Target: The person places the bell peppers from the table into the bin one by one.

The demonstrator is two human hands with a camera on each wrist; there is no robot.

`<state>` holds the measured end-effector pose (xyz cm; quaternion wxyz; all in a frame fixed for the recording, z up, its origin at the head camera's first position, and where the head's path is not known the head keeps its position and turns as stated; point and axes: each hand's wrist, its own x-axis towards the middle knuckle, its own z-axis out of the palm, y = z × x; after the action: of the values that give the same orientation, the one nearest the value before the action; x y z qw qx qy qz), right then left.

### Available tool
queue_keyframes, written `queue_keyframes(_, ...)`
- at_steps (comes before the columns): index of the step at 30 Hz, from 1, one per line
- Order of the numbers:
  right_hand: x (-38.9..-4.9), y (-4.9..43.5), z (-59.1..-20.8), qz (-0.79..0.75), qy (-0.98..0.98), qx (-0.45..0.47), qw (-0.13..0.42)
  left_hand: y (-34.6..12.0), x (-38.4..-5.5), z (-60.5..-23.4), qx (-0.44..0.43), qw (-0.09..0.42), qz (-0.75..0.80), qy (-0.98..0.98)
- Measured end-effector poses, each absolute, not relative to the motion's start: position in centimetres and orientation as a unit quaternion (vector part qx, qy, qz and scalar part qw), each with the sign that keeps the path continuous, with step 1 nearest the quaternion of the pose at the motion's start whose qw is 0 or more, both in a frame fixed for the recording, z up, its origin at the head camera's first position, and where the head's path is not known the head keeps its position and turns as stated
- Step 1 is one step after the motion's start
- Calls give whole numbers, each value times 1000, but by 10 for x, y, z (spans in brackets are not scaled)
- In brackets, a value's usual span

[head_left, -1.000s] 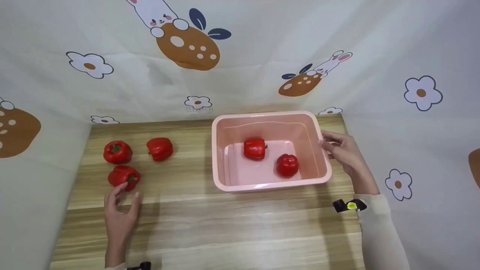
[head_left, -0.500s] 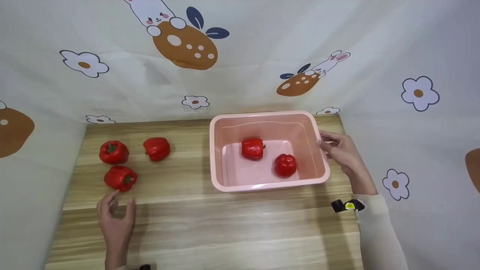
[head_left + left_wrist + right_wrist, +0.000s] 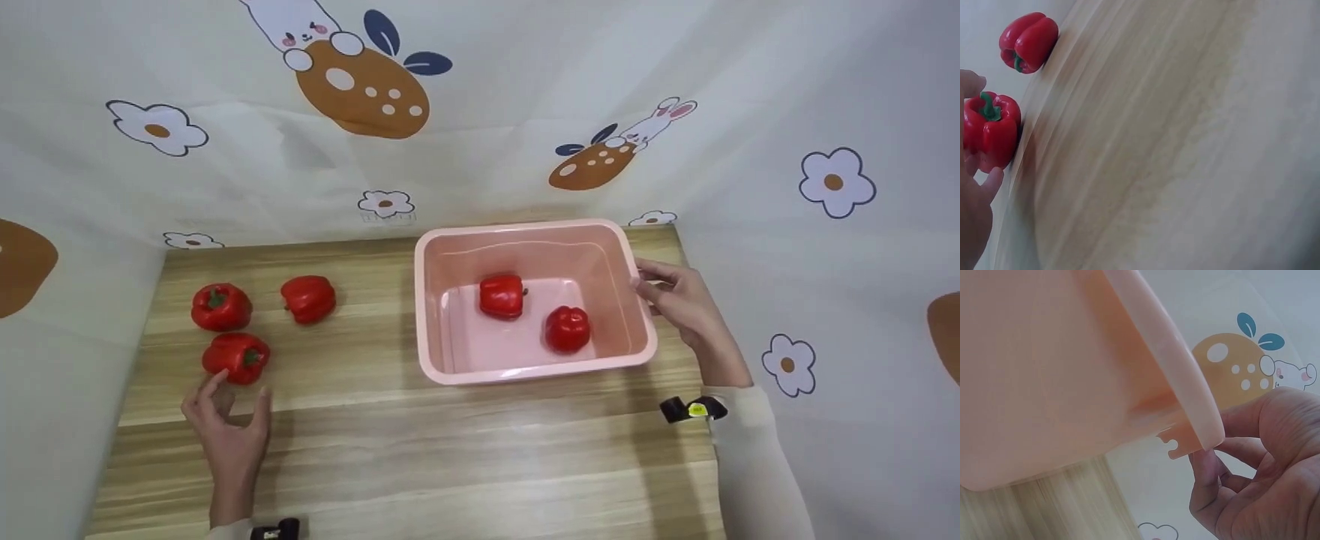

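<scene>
My left hand is at the front of a red bell pepper, thumb spread away from the loosely bent fingers. One fingertip overlaps the pepper's near side in the head view. Behind that one sits another bell pepper, and a third bell pepper lies on its side to the right. At the other side, my right hand pinches the right rim of a pink plastic basin, also plain in the right wrist view. Inside the basin are two bell peppers, one on its side and one nearer the front.
The wood-grain tabletop runs between the peppers and basin and toward the front. Patterned cloth with rabbits and flowers hangs behind and at both sides, close to the basin's back.
My left hand drew back slightly from the near pepper, then came forward to it again, a little farther left. The right hand keeps its hold on the basin. The head view drifted slightly.
</scene>
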<state>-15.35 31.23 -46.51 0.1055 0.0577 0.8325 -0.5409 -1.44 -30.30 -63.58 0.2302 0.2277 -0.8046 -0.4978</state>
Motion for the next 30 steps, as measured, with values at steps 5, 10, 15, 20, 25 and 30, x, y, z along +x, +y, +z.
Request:
queue_keyframes(5, -153, 314, -466, -540, 833, 61, 105, -310, -24, -641, 225, 219, -505, -804)
queue_keyframes(10, -150, 318, -467, -541, 832, 66, 102, -313, -35, -644, 223, 212, -518, -798)
queue_keyframes(15, -148, 319, -468, -537, 834, 73, 106, -315, -40, -642, 232, 207, -511, -801)
queue_keyframes(20, -150, 317, -468, -533, 836, 71, 106, -317, -47, -637, 229, 207, -510, -803)
queue_keyframes(25, -152, 315, -467, -531, 838, 68, 107, -321, -55, -635, 223, 202, -500, -812)
queue_keyframes(30, -154, 313, -467, -540, 832, 59, 110, -323, -60, -636, 226, 211, -493, -813)
